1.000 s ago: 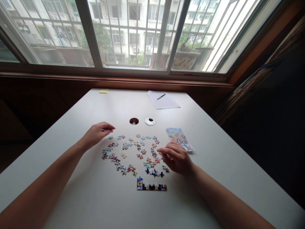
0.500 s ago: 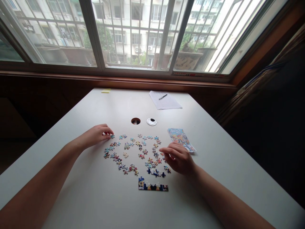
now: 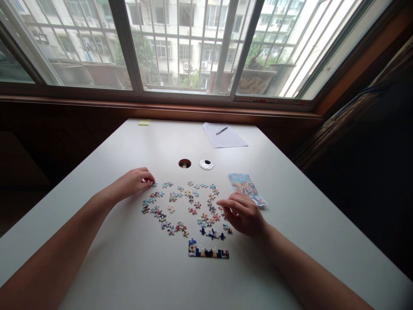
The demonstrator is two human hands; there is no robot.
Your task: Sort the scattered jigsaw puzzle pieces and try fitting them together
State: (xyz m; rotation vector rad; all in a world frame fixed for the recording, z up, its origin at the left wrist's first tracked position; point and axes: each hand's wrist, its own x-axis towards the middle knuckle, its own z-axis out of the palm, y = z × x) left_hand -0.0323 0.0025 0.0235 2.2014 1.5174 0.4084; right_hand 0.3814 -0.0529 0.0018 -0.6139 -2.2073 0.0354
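My left hand (image 3: pixel 137 183) is at the far left edge of the loose jigsaw pieces, its fingers curled together and the tips on a light blue puzzle piece (image 3: pixel 155 184). Over the right side of the pieces hovers my right hand (image 3: pixel 242 213), loosely bent, the fingers apart and nothing seen in them. Several loose puzzle pieces (image 3: pixel 158 212) lie in a rough ring between both hands. Nearer to me is a joined L-shaped puzzle section (image 3: pixel 208 252), dark blue with yellow. Just beyond it lies a joined dark blue and white strip (image 3: pixel 212 233).
A picture sheet (image 3: pixel 247 187) lies beyond my right hand, partly covered by it. Farther back are a round hole (image 3: pixel 185 163), its silver cover (image 3: pixel 206 164), papers (image 3: pixel 226 137) with a pen (image 3: pixel 221 130), and a yellow note (image 3: pixel 144 122). A barred window stands behind the white table (image 3: pixel 129 267).
The view has shifted very slightly. My left fingertips have drawn a little closer together at the light blue piece. My right hand stays in nearly the same place.
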